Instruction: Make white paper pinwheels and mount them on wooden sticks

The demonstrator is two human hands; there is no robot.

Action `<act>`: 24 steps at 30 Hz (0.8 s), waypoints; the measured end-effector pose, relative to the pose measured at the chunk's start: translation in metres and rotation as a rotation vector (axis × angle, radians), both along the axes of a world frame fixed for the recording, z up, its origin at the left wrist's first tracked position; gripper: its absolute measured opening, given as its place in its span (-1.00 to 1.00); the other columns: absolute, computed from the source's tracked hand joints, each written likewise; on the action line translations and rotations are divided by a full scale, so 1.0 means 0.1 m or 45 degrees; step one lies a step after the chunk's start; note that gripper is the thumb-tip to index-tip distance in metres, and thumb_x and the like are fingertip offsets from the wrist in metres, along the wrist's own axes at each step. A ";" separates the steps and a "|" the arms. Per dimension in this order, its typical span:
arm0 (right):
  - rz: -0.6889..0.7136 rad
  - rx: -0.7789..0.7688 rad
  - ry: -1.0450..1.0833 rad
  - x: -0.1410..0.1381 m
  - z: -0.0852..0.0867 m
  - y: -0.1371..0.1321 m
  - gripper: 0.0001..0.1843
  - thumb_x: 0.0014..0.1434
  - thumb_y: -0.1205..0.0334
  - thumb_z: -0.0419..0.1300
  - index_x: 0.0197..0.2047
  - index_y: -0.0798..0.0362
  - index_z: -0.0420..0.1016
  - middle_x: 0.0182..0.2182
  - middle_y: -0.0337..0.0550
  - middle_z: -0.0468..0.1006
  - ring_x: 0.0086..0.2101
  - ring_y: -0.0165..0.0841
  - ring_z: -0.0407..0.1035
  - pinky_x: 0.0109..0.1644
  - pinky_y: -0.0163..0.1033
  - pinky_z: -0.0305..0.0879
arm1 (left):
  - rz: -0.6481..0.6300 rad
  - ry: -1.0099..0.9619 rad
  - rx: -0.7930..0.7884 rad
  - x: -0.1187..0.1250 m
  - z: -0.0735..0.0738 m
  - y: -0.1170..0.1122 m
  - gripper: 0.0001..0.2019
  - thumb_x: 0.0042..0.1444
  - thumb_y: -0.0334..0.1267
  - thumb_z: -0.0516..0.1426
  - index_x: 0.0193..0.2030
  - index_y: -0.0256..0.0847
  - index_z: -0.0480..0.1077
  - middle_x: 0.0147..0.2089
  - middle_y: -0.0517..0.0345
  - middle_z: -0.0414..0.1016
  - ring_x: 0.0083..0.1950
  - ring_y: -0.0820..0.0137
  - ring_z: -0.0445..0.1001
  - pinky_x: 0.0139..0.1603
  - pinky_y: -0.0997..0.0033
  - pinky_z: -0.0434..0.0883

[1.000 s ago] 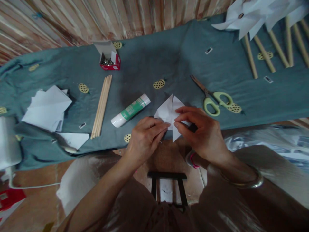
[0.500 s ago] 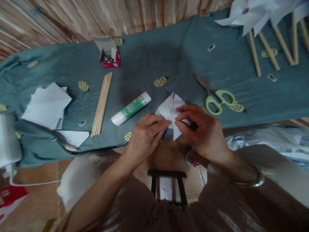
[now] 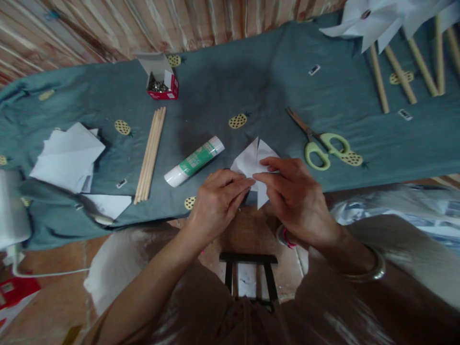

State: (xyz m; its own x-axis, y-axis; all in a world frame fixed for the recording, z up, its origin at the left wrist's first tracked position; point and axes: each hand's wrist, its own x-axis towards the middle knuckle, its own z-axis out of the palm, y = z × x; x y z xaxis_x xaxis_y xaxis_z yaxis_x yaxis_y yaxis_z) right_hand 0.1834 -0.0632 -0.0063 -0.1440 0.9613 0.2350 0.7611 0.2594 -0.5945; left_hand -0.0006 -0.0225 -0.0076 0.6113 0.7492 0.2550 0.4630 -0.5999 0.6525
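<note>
A folded white paper piece [image 3: 251,160] with pointed flaps lies at the near edge of the teal cloth [image 3: 251,81]. My left hand [image 3: 217,203] presses its fingertips together on the paper's middle from the left. My right hand [image 3: 293,199] pinches the same spot from the right, fingers bent over the paper. Both hands meet at the centre of the paper, and part of it is hidden under them.
A glue stick [image 3: 194,161] lies just left of the paper. Green-handled scissors [image 3: 318,143] lie to the right. Wooden sticks [image 3: 150,153], a red box of pins [image 3: 161,84] and a stack of white paper sheets [image 3: 68,158] lie on the left. Finished paper pinwheels [image 3: 377,21] on sticks are at far right.
My right hand has slid slightly left over the paper's centre, its fingers now reaching closer to my left fingertips. The left hand and paper stay almost still.
</note>
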 end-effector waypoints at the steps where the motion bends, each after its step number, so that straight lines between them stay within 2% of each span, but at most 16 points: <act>1: 0.019 0.013 -0.023 0.00 0.00 0.00 -0.64 0.23 0.43 -0.02 -0.09 -0.06 0.54 0.02 -0.04 0.47 -0.05 -0.15 0.35 0.03 0.04 0.38 | 0.005 0.003 0.007 0.00 0.00 -0.01 -0.80 0.27 -0.34 0.07 -0.05 -0.23 0.48 -0.18 0.04 0.52 -0.13 0.36 0.48 -0.11 0.31 0.47; 3: 0.041 0.023 -0.034 0.00 0.00 -0.01 -0.65 0.25 0.40 -0.03 -0.07 -0.07 0.52 0.04 -0.04 0.45 -0.02 -0.13 0.33 0.05 0.06 0.37 | 0.019 0.015 0.018 0.00 -0.01 -0.02 -0.80 0.27 -0.34 0.08 -0.04 -0.23 0.48 -0.18 0.04 0.50 -0.13 0.36 0.48 -0.10 0.30 0.47; 8: -0.009 -0.047 -0.017 -0.03 0.02 0.01 -0.69 0.24 0.32 0.03 -0.12 -0.25 0.50 0.09 -0.16 0.43 0.10 -0.09 0.28 0.11 0.12 0.33 | 0.040 0.054 0.062 0.00 -0.03 -0.04 -0.81 0.24 -0.34 0.10 -0.05 -0.26 0.47 -0.18 0.02 0.45 -0.13 0.35 0.46 -0.13 0.29 0.48; 13: -0.003 0.042 -0.033 -0.02 -0.02 0.00 -0.70 0.24 0.37 0.00 -0.15 -0.13 0.50 0.12 -0.07 0.41 0.10 -0.06 0.28 0.09 0.20 0.28 | 0.030 0.086 0.121 -0.01 -0.05 -0.04 -0.82 0.26 -0.33 0.09 -0.06 -0.26 0.46 -0.18 0.03 0.45 -0.15 0.36 0.45 -0.15 0.29 0.48; 17: 0.002 0.092 0.126 0.06 -0.01 0.01 -0.67 0.20 0.44 0.02 -0.10 -0.07 0.51 0.10 -0.05 0.44 0.08 -0.13 0.32 0.08 0.13 0.32 | 0.034 0.108 0.143 0.00 -0.04 -0.04 -0.83 0.27 -0.32 0.08 -0.06 -0.26 0.45 -0.20 0.05 0.47 -0.17 0.38 0.44 -0.17 0.33 0.47; 21: -0.175 0.107 0.136 0.16 -0.01 0.11 -0.67 0.23 0.35 0.06 0.04 0.03 0.45 0.09 0.06 0.47 0.09 -0.12 0.35 0.16 0.14 0.29 | 0.025 0.126 0.179 0.00 -0.04 -0.04 -0.84 0.26 -0.33 0.09 -0.09 -0.26 0.45 -0.20 0.05 0.47 -0.17 0.38 0.44 -0.18 0.34 0.46; 24: -0.203 0.089 0.069 0.20 -0.03 0.20 -0.69 0.19 0.25 0.16 0.03 -0.05 0.45 -0.01 -0.01 0.55 0.02 -0.10 0.42 0.09 0.10 0.36 | 0.018 0.118 0.214 -0.01 -0.05 -0.04 -0.85 0.26 -0.34 0.08 -0.09 -0.26 0.45 -0.19 0.04 0.48 -0.18 0.39 0.45 -0.19 0.35 0.46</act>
State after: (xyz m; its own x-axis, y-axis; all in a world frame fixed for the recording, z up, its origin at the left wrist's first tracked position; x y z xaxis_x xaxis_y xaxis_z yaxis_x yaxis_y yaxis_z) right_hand 0.2035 -0.0431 -0.0096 0.0238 0.9520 0.3052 0.7632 0.1799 -0.6207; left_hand -0.0015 -0.0261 -0.0125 0.6278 0.7094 0.3204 0.5256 -0.6900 0.4977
